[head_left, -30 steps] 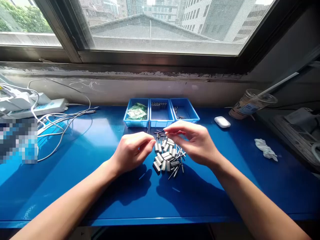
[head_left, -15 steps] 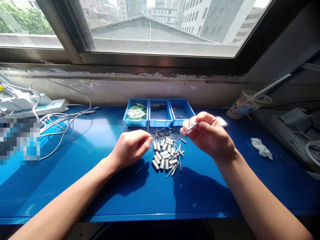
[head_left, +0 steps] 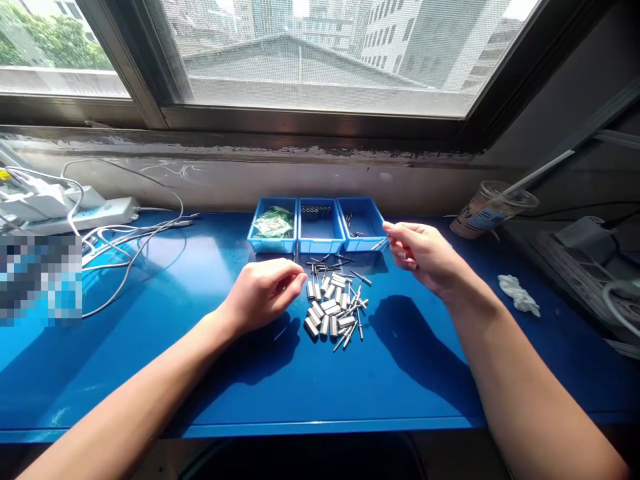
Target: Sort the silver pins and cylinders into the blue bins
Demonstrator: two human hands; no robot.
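Note:
My right hand point(head_left: 420, 257) is closed in a pinch on a thin metal blind rivet point(head_left: 380, 244), held at the front right of the right blue bin point(head_left: 365, 244). My left hand point(head_left: 265, 293) is curled, thumb against the fingers, just left of the parts pile; whatever it holds, if anything, is hidden. Beside it lie several short silver hex standoffs point(head_left: 333, 326) and loose rivets point(head_left: 361, 325). The right bin contains a few dark rivets. In the middle bin point(head_left: 321, 245), metal cylinders stand in rows at the back. The left bin point(head_left: 273, 246) holds green plastic packets point(head_left: 274, 223).
A power strip point(head_left: 105, 215) with white cables point(head_left: 133, 250) lies at the left. On the right are a plastic cup point(head_left: 493, 210) with a straw, a crumpled tissue point(head_left: 519, 295) and a grey rack-like object point(head_left: 575, 260). The window wall bounds the blue desk point(head_left: 280, 407) behind.
My right hand has lowered slightly and turned, bringing the rivet to the right bin's front corner. My left hand has stayed in place.

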